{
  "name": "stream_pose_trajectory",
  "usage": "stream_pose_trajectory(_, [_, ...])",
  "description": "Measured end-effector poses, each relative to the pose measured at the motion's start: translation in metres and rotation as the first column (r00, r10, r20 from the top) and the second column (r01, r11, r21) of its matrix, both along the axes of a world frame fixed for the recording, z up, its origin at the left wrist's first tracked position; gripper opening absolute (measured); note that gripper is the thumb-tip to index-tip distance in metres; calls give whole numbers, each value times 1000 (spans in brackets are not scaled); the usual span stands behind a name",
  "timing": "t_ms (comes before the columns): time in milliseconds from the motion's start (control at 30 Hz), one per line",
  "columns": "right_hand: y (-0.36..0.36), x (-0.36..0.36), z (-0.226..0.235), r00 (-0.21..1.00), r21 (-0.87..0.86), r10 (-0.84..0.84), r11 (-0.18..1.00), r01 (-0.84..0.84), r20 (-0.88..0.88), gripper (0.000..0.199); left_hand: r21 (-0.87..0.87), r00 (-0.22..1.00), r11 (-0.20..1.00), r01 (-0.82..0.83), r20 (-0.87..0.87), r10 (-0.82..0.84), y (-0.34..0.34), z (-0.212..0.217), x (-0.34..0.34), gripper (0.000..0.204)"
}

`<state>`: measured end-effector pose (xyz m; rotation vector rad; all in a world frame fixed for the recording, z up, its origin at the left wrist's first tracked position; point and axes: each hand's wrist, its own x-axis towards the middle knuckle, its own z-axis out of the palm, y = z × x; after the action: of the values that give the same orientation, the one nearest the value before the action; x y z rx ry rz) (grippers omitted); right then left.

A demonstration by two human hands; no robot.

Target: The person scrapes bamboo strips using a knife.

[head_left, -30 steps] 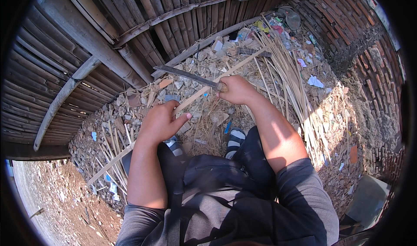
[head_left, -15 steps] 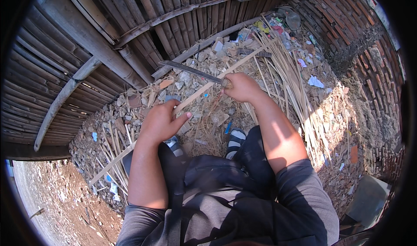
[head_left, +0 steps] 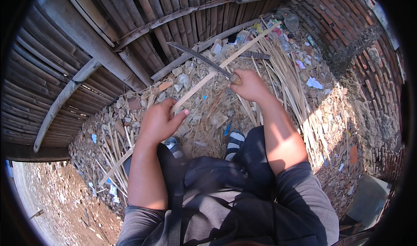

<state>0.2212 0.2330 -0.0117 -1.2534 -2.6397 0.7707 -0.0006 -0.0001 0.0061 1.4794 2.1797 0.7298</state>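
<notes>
A long, pale, flat bamboo strip runs slantwise from beside my left thigh up to the far right. My left hand grips it near its middle, thumb on the near side. In my right hand is the short handle of a machete, its dark blade pointing to the far left. The blade crosses the strip and appears to touch it, beyond my left hand. The strip's lower part passes behind my left forearm.
A bundle of thin bamboo strips lies on the rubble at the right; more strips lie at the left. A bamboo-slat wall stands ahead, a brick wall to the right. My sandalled feet rest on debris.
The bamboo strip has slid up and to the right through my left hand's place. My right hand has shifted slightly right with the machete, whose blade has turned a little more upward.
</notes>
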Motion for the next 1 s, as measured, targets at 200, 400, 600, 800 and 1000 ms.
stream_pose_trajectory(200, [-18,-16,8,964,-3,234,972,-235,125,43,-20,1000,1000,5,-29,-5,-2,-1,0,49])
stream_pose_trajectory(400, [23,12,-18,988,-39,-102,994,98,-120,50,6,1000,1000,7,-14,-7,2,3,2,45])
stream_pose_trajectory(600, [-13,-7,0,996,78,70,995,-65,-56,41,35,1000,999,-12,-3,12,0,-2,1,40])
stream_pose_trajectory(800, [0,-5,-4,984,13,138,990,-137,-111,43,56,1000,998,-12,14,11,-2,-4,-2,37])
stream_pose_trajectory(1000, [20,11,-18,980,17,-47,999,51,-195,44,47,999,999,-7,34,5,1,-3,0,37])
